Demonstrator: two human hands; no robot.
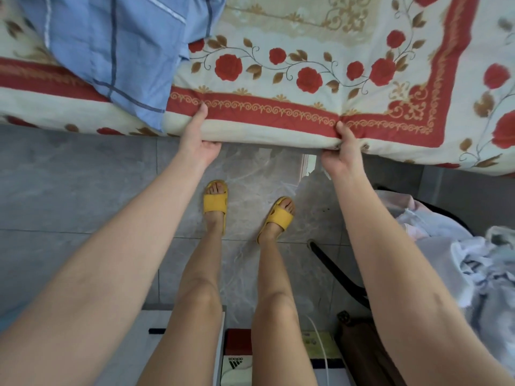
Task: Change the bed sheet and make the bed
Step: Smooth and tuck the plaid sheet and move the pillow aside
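Closest in, behind the bare legs, an adidas-branded box (239, 361) sits on the floor beside other boxes; two yellow slippers (214, 203) stand on the grey marbled floor tiles (83, 190), toes toward the bed; at the right a heap of pale clothes (457, 246) lies over a dark-framed chair (334, 271); farther out both arms reach to the near edge of the bed, where the left hand (199, 140) grasps the floral sheet (278, 65), thumb on its red border and fingers curled out of sight beneath; the right hand (338, 151) grips the same edge, thumb on top, fingers bunching the cloth underneath; the sheet, cream with red roses, lies spread over the bed beyond; a blue checked cloth (119, 51) drapes across it at the left, hanging over the edge.
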